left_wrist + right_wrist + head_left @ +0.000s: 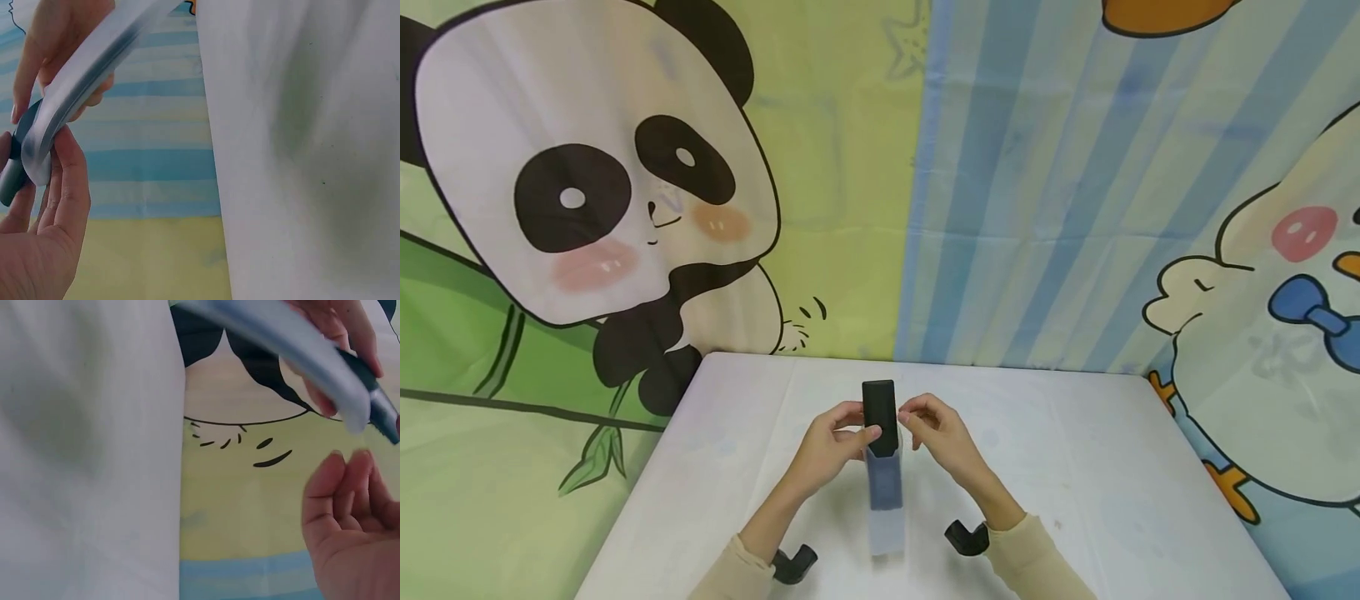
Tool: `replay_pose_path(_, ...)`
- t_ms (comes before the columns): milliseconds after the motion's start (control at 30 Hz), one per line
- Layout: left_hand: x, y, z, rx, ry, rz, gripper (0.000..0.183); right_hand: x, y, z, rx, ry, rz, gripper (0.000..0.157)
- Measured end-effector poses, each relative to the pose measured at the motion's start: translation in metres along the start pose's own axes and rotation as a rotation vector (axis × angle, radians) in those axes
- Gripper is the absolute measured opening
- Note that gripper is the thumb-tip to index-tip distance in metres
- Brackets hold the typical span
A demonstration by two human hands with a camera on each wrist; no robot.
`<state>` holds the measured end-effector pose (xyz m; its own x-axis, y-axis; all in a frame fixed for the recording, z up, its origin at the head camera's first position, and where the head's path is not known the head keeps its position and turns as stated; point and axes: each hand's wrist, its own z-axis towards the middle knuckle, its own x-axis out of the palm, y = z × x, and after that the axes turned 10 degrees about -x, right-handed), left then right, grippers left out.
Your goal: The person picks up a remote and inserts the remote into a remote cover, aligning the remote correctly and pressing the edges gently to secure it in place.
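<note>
The left hand [829, 446] pinches a black case [881, 407], its thumb laid across the case's near face, the other fingers partly lost behind it. The right hand [945, 435] is just across from it, fingers loosely bent and apart from the thumb, grasping nothing; in the right wrist view a gap shows between its fingertips and the held things. The case is to the right of the left hand, between the two hands, with its lower part running into a translucent pouch [885, 487]. Seen from the head, the long axis of case and pouch lies almost straight up and down the view: the bare black end points away from the person, beyond the left thumb, while the pale pouch end points back toward the person, between the forearms. Both wrist views show the pouch slantwise and nearly edge-on, its far end cut off at the top border and blurred. How deep the case sits inside is hard to make out through the cloudy material. The left thumb is mostly out of frame in the left wrist view. Below the hands, the white surface [1075, 475] spreads out, and whether the pouch's near end touches it cannot be told.
</note>
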<state>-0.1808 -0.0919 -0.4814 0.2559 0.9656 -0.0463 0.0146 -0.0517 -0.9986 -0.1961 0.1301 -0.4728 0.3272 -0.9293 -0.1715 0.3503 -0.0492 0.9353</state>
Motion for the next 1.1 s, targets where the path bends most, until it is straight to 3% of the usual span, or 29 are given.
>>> replay_pose_path(233,-0.005,-0.004,0.001,0.005,-0.012,-0.006,0.047,-0.002,-0.008,-0.007,-0.093,0.275,0.006,0.016)
replay_pose_path(467,-0.009,-0.007,0.001,0.002,0.057,0.018,0.078,-0.003,-0.011,-0.006,-0.187,0.395,0.047,0.017)
replay_pose_path(600,-0.011,-0.012,0.001,0.008,0.084,0.020,0.076,0.000,-0.013,-0.007,-0.192,0.372,0.111,0.018)
replay_pose_path(867,-0.013,-0.019,0.003,-0.053,0.131,0.000,0.076,0.012,-0.014,-0.007,-0.146,0.181,0.297,0.020)
replay_pose_path(1100,-0.013,-0.021,0.003,-0.056,0.154,0.043,0.076,0.018,-0.011,-0.004,-0.082,0.071,0.411,0.021)
